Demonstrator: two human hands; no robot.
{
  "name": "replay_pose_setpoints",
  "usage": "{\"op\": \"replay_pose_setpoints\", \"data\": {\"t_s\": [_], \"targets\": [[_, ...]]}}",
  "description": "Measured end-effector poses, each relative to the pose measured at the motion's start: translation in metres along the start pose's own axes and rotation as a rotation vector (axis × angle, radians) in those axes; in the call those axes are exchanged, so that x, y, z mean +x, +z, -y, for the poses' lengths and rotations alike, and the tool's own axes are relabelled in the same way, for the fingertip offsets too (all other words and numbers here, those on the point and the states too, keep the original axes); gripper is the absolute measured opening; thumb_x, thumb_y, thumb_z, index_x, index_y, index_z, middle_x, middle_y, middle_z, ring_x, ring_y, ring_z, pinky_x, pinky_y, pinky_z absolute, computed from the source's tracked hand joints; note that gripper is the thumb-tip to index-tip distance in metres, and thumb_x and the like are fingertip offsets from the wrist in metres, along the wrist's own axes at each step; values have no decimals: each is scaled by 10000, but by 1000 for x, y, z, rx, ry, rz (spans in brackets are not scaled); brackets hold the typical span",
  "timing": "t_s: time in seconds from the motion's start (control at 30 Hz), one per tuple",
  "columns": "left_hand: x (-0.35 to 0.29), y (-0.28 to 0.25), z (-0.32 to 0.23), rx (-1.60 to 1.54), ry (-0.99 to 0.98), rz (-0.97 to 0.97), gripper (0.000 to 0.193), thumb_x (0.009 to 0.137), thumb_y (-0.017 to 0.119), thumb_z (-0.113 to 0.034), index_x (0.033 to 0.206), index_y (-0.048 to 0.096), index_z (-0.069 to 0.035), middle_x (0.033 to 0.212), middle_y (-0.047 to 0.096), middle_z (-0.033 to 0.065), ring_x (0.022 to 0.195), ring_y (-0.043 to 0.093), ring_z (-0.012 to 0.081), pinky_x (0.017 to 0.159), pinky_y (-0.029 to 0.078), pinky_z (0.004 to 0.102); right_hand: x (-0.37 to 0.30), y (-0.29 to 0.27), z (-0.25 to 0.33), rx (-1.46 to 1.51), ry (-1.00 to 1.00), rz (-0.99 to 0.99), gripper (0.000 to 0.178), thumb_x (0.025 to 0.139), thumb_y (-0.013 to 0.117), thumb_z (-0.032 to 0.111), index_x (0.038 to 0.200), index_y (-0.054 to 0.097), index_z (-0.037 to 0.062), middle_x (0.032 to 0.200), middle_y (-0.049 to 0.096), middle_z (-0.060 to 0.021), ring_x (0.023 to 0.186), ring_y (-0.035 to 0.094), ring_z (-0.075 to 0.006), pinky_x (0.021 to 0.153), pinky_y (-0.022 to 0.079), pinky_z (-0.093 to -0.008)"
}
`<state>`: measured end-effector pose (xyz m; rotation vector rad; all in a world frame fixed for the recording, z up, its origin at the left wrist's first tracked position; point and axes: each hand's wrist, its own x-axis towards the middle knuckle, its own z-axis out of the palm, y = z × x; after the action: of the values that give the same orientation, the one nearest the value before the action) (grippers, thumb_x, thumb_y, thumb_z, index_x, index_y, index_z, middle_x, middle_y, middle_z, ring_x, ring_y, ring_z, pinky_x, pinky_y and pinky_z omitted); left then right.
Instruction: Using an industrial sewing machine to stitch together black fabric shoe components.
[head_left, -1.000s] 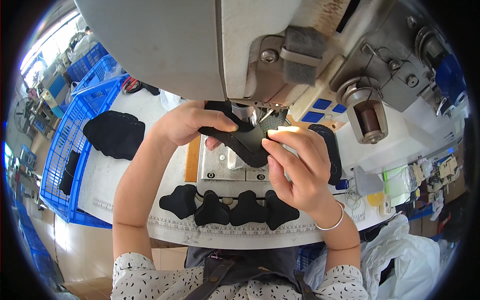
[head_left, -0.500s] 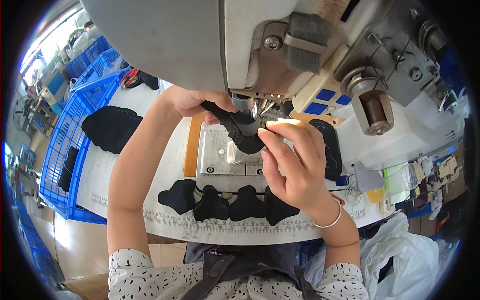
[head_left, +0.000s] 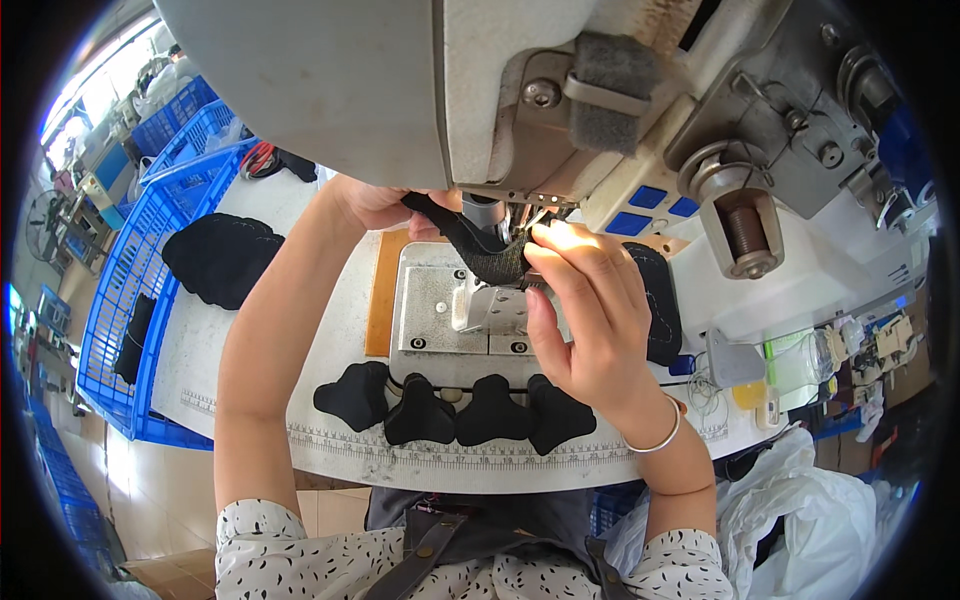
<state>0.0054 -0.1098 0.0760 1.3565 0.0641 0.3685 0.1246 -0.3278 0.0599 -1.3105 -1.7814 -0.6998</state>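
A curved black fabric piece lies under the needle area of a large sewing machine. My left hand grips its left end; part of those fingers is hidden behind the machine head. On the other side, my right hand pinches the piece's right edge close beside the presser foot. Below the fabric is the metal plate of the machine bed. Several small black fabric pieces lie in a row along the table's near edge, in front of the plate.
Stacked black pieces lie left of my left forearm, beside a blue plastic basket. Another black stitched piece is right of my right hand. A thread bobbin hangs at the machine's right. White plastic bags bulge at the lower right.
The fabric has turned and shifted slightly up toward the machine, with its lower bulge drawn in and more of the plate showing. My left hand has moved further behind the machine head.
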Motion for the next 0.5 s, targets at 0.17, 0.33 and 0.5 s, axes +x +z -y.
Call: {"op": "replay_pose_setpoints", "data": {"t_s": [0.17, 0.33, 0.5], "targets": [[-5, -1, 1, -27, 28, 43, 73, 631, 674, -36, 647, 611, -5, 536, 563, 94, 374, 480, 154, 367, 387, 261, -2, 1, -2, 16, 32, 25, 286, 700, 598, 13, 983, 592, -30, 1001, 587, -150, 903, 575, -309, 788, 451, -388], [-8, 5, -7, 22, -18, -33, 63, 659, 665, -36, 640, 611, -8, 528, 557, 86, 380, 476, 148, 387, 392, 256, -1, 1, -1, -4, 35, 28, 288, 700, 598, 13, 985, 594, -27, 1016, 582, -143, 927, 573, -306, 799, 444, -389], [-16, 9, -16, 53, -47, 41, 80, 691, 643, -54, 636, 609, -6, 523, 554, 84, 396, 481, 149, 408, 394, 261, 0, 2, 1, -45, 22, 16, 282, 705, 596, 18, 984, 596, -19, 1017, 581, -133, 937, 563, -302, 809, 429, -388]]}}
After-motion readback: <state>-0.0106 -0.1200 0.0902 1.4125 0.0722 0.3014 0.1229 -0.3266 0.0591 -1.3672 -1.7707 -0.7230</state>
